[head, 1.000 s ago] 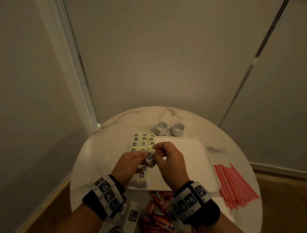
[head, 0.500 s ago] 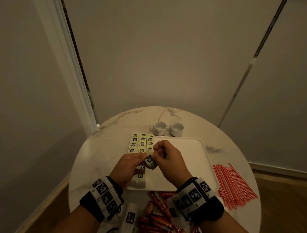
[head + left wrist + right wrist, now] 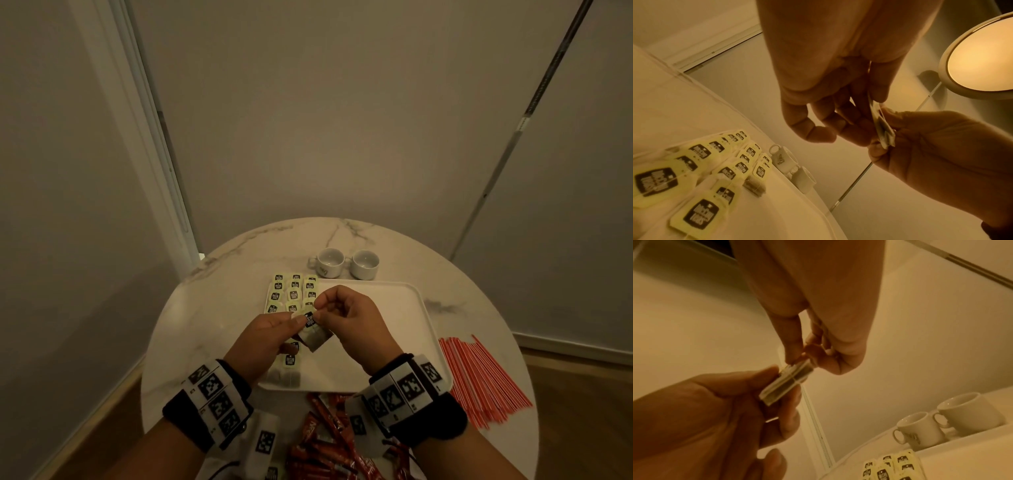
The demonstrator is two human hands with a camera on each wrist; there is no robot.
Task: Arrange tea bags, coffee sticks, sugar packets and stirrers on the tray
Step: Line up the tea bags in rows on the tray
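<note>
Tea bag (image 3: 313,334) hangs above the white tray (image 3: 394,308), pinched between the left hand (image 3: 265,337) and the right hand (image 3: 349,318), which nips its paper tag. It looks light, limp and tearable, best held by tag or edge. Laid tea bags (image 3: 291,291) fill the tray's left side; coffee sticks (image 3: 325,442), red stirrers (image 3: 486,377) and two cups (image 3: 346,262) wait nearby, none blocking.

The left hand (image 3: 830,91) and right hand (image 3: 941,154) pinch one tea bag (image 3: 882,128) between their fingertips — held edge-on above the tray (image 3: 789,211). Rows of tagged tea bags (image 3: 701,164) cover the tray's left part, and two cups (image 3: 795,168) stand just beyond its far edge — beside each other.
</note>
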